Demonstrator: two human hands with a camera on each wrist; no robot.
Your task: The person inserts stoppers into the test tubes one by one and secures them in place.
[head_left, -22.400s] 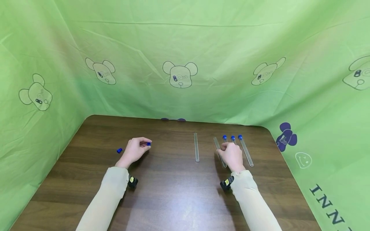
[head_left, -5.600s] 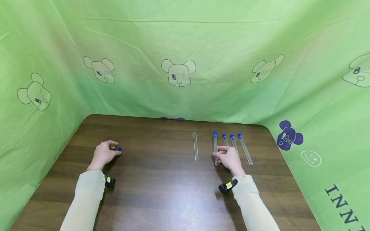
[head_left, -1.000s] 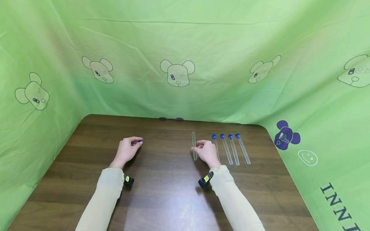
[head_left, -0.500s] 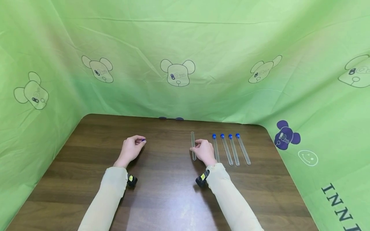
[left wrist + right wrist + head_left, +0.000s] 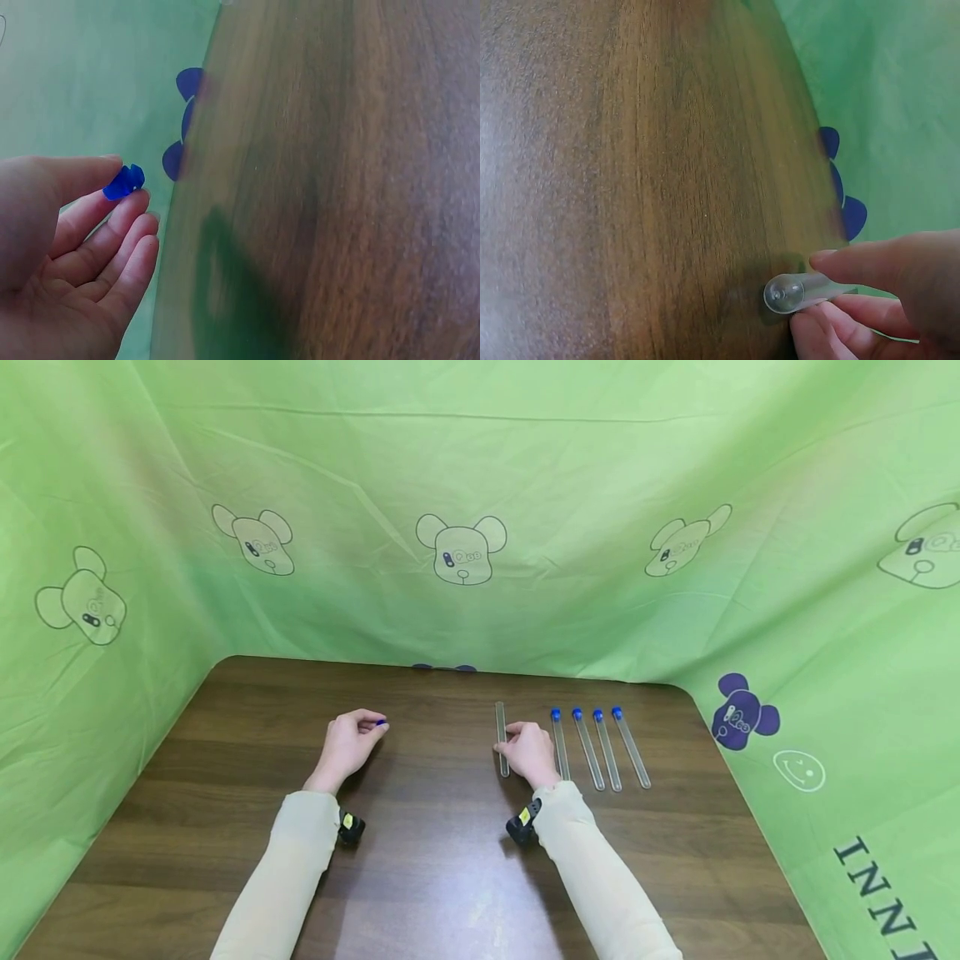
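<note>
My left hand (image 5: 348, 745) is over the left half of the table, pinching a small blue cap (image 5: 124, 183) between thumb and fingertips. In the left wrist view the cap shows a notched end, and the other fingers curl loosely below it. My right hand (image 5: 531, 753) pinches an uncapped clear test tube (image 5: 501, 722) near the middle of the table. Its rounded bottom end (image 5: 783, 293) faces the right wrist camera, thumb on one side and fingers on the other. Right of this hand lie several test tubes (image 5: 588, 750) with blue caps, side by side; my wrist is close to the nearest one.
The brown wooden table (image 5: 427, 860) has rounded far corners. Green cloth (image 5: 360, 610) printed with bear heads hangs behind it and along both sides. Each wrist wears a small black camera (image 5: 351, 828) on its inner side.
A fourth tube has gained a blue cap. My left hand has picked up the loose cap and carried it rightward. My right hand has shifted left to the uncapped tube and gripped it.
</note>
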